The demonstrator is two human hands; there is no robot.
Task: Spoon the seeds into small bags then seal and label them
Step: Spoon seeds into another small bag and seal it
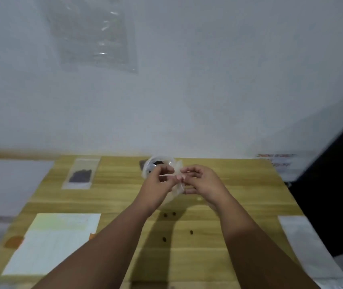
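Status: 1 filled bag [81,174] lies flat at the table's [183,263] far left; too blurred to tell if it's sealed or labelled. You're holding a second small bag [179,189] above the table, just in front of the seed tub [158,162], with the fingers [188,170] of your left hand [158,184] and right hand [199,182] clamped on its top edge; I can't tell if it's being opened or sealed, or holds seeds. My read of what's left: finish this bag, label from the sheet [51,243] near left, and collect 4 loose seeds [191,232].
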